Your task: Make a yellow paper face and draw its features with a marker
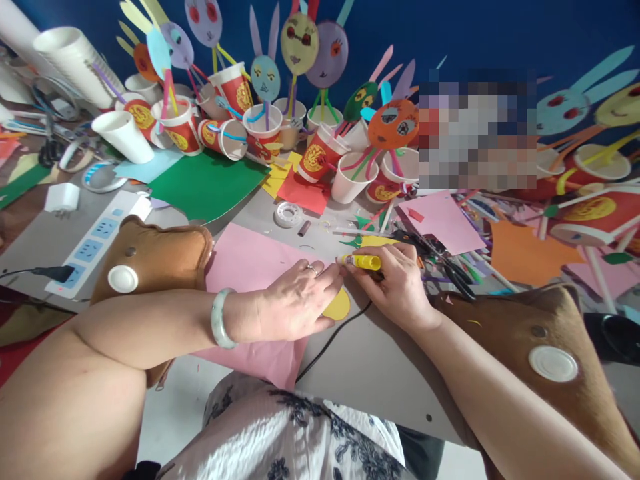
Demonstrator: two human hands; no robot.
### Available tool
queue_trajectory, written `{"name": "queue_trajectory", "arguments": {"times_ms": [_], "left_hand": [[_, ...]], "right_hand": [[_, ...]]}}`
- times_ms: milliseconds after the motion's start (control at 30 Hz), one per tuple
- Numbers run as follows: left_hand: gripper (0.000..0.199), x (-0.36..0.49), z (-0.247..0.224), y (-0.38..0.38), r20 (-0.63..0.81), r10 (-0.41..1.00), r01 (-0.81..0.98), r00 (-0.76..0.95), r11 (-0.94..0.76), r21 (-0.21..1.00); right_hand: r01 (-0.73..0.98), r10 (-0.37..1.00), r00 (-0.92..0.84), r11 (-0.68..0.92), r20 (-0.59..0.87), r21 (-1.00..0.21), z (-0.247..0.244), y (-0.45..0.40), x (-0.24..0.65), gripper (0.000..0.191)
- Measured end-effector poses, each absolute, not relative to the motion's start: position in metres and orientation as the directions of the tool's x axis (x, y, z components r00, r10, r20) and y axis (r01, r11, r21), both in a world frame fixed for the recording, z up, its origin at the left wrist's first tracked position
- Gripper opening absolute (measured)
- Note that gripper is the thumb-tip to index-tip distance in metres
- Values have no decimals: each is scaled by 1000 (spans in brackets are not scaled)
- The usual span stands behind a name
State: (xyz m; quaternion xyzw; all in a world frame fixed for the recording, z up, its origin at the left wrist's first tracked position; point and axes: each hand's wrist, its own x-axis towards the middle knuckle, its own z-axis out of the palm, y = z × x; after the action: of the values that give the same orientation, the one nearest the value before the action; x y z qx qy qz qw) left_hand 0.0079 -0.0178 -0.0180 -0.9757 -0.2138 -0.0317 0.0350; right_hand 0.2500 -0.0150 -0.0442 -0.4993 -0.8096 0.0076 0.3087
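Observation:
My right hand (pixel 395 280) is closed around a yellow marker (pixel 366 261), whose tip end points left toward my other hand. With its fingers bent, my left hand (pixel 300 297) rests on a yellow paper oval (pixel 339 305) and holds it near the edge of a pink sheet (pixel 240 267). The fingers partly cover the oval. The fingertips of both hands are close together. A pale bangle circles the left wrist, and a ring is on one left finger.
Paper cups (pixel 355 177) with rabbit-faced paper figures line the back. Scissors (pixel 453 267) lie right of my right hand among paper scraps. Brown cushions (pixel 160 257) flank both forearms. A power strip (pixel 90 248) sits left; a black cable (pixel 325 350) crosses the table.

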Motion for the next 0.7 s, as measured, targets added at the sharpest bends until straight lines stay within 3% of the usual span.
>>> {"name": "queue_trajectory", "arguments": {"times_ms": [200, 433, 567, 700], "left_hand": [[63, 8, -19, -18, 106, 402, 411, 910, -907, -88], [61, 9, -14, -18, 112, 396, 407, 911, -908, -103], [60, 14, 2, -17, 5, 423, 422, 906, -903, -80], [58, 16, 6, -16, -6, 429, 428, 903, -902, -56]], "right_hand": [[822, 813, -304, 487, 497, -294, -47, -15, 248, 15], [809, 849, -142, 396, 509, -435, -44, -16, 249, 19], [792, 825, -260, 479, 501, -378, -44, -16, 249, 16], [797, 797, -337, 525, 501, -298, -45, -14, 248, 14]]}}
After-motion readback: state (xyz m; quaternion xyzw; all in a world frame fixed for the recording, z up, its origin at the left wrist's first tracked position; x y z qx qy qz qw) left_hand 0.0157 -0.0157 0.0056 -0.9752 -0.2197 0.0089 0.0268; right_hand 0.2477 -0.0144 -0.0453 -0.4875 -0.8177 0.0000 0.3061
